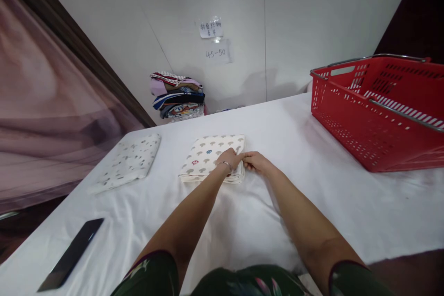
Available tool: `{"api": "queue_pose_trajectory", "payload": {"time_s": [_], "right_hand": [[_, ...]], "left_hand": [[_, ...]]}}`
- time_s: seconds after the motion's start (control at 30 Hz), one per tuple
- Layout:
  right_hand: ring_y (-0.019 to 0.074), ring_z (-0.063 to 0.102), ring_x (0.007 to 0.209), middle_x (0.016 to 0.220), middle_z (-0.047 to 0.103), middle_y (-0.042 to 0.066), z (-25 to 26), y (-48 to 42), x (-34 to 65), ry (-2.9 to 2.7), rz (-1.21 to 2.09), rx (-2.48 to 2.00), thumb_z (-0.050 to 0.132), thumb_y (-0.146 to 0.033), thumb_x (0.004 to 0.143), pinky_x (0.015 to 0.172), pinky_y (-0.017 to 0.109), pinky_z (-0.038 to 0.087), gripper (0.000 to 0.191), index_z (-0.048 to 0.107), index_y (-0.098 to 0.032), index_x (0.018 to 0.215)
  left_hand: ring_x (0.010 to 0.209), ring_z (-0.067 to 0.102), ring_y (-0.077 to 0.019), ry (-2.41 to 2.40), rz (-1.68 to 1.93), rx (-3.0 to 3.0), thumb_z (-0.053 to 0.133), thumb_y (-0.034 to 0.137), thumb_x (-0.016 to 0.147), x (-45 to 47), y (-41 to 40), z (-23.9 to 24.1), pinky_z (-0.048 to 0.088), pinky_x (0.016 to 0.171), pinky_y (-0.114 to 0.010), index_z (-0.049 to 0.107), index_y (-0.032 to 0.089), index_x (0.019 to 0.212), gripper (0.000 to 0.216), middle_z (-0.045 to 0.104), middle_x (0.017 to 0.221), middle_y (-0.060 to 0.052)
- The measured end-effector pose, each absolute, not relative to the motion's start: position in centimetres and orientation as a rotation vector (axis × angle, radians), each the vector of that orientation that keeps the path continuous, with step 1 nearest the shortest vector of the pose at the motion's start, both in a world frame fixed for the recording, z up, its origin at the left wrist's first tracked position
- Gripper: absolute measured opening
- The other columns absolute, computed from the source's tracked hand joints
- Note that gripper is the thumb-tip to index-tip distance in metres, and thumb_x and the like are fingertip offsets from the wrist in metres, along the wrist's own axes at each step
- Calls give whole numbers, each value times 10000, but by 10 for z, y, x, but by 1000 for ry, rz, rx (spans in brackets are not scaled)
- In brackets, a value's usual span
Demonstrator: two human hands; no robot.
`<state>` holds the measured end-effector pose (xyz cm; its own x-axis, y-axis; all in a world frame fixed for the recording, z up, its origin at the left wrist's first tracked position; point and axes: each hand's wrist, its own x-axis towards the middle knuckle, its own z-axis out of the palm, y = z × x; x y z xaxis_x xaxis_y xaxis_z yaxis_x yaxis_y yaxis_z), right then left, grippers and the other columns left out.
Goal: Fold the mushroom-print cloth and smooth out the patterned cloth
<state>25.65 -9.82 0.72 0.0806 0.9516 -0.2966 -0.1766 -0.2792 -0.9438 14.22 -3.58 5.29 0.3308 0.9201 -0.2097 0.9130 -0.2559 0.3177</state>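
Observation:
A folded cream cloth with grey tree prints (pixel 208 155) lies on the white table (pixel 294 148) in front of me. My left hand (pixel 229 158), with a thin bracelet at the wrist, rests on the cloth's right part with fingers curled over it. My right hand (pixel 254 162) meets it at the cloth's right edge, fingers pinched on the fabric there. Both arms reach forward from the bottom of the view.
A second folded patterned cloth (pixel 130 162) lies to the left. A dark phone (pixel 71 254) lies near the front left edge. A red plastic basket (pixel 381 111) stands at the right. A stack of folded clothes (pixel 177 97) sits against the back wall under paper notes (pixel 211 27).

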Motion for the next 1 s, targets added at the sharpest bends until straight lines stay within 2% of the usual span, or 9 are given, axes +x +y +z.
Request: {"api": "queue_pose_trajectory", "payload": {"time_s": [0.1, 0.2, 0.33, 0.5, 0.63, 0.87, 1.0], "right_hand": [[43, 412, 336, 456, 514, -48, 5, -96, 256, -837, 1421, -1361, 546, -161, 720, 317, 161, 227, 49, 565, -141, 680], [44, 415, 342, 487, 538, -44, 1, -92, 256, -792, 1326, -1420, 534, -170, 744, 317, 162, 241, 57, 577, -137, 761], [39, 417, 357, 539, 566, -46, -4, -87, 257, -762, 1149, -1521, 528, -187, 764, 331, 163, 253, 48, 559, -152, 778], [58, 415, 383, 422, 495, -49, -5, -88, 253, -878, 1025, -1621, 602, -261, 723, 394, 173, 287, 156, 544, -165, 613], [58, 416, 423, 419, 489, -51, -6, -88, 251, -917, 945, -1676, 618, -170, 650, 433, 170, 287, 144, 525, -170, 540], [59, 379, 337, 385, 466, -52, -8, -86, 257, -862, 1080, -1644, 527, -160, 673, 358, 187, 248, 126, 501, -165, 550], [51, 376, 309, 397, 486, -53, -7, -86, 258, -839, 1140, -1616, 523, -147, 676, 328, 182, 226, 120, 485, -167, 565]], "left_hand": [[823, 615, -219, 1567, 13, 2248, 553, 505, 702, 142, -29, 52, 439, 645, -276, 592, 201, 817, 328, 671, 888, -74], [810, 617, -212, 1536, 51, 2231, 551, 366, 699, 140, -23, 50, 437, 647, -271, 603, 192, 745, 188, 674, 851, -67], [743, 620, -177, 1522, 87, 2178, 514, 311, 710, 135, -17, 46, 438, 625, -244, 614, 186, 734, 162, 674, 765, -43], [675, 611, -148, 1504, 117, 2119, 522, 328, 713, 131, -16, 45, 432, 582, -219, 617, 180, 744, 179, 665, 700, -23], [653, 602, -151, 1502, 131, 2104, 534, 337, 713, 130, -18, 46, 428, 570, -225, 615, 191, 731, 167, 657, 668, -15], [657, 604, -151, 1482, 167, 2105, 572, 439, 713, 132, -20, 42, 424, 576, -221, 609, 191, 706, 251, 647, 648, -6], [685, 612, -162, 1485, 228, 2136, 458, 568, 773, 130, -18, 44, 444, 615, -242, 622, 193, 756, 410, 667, 736, -26]]}}
